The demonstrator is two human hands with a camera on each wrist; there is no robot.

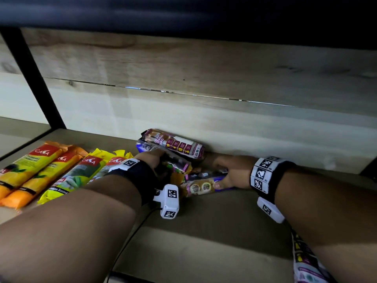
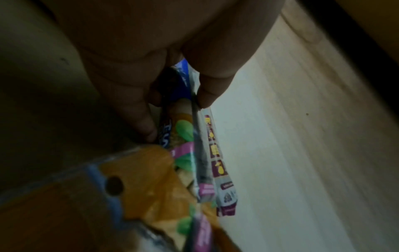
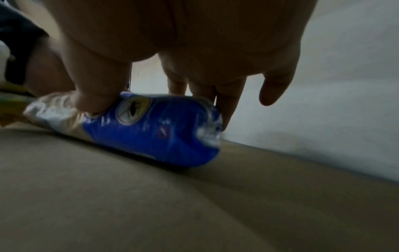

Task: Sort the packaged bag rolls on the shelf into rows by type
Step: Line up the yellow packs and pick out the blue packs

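Note:
Two orange packs (image 1: pixel 30 170) and yellow packs (image 1: pixel 67 178) lie side by side at the shelf's left. A loose pile sits mid-shelf, topped by a purple draw string bag pack (image 1: pixel 177 145) against the back wall. My left hand (image 1: pixel 152 160) reaches into this pile; in the left wrist view my left hand (image 2: pixel 175 117) pinches a blue and pink pack (image 2: pixel 183 136) between thumb and fingers. My right hand (image 1: pixel 222 176) grips a blue roll pack (image 1: pixel 201 186) lying on the shelf; in the right wrist view the thumb (image 3: pixel 95 100) presses its top and the fingers curl behind the blue roll pack (image 3: pixel 155 133).
The beige shelf board (image 1: pixel 204 231) stretches toward me and to the right. A black upright post (image 1: pixel 34 78) stands at the left, and a dark upper shelf (image 1: pixel 183 13) hangs overhead. Another purple pack (image 1: pixel 306 262) lies under my right forearm at the front edge.

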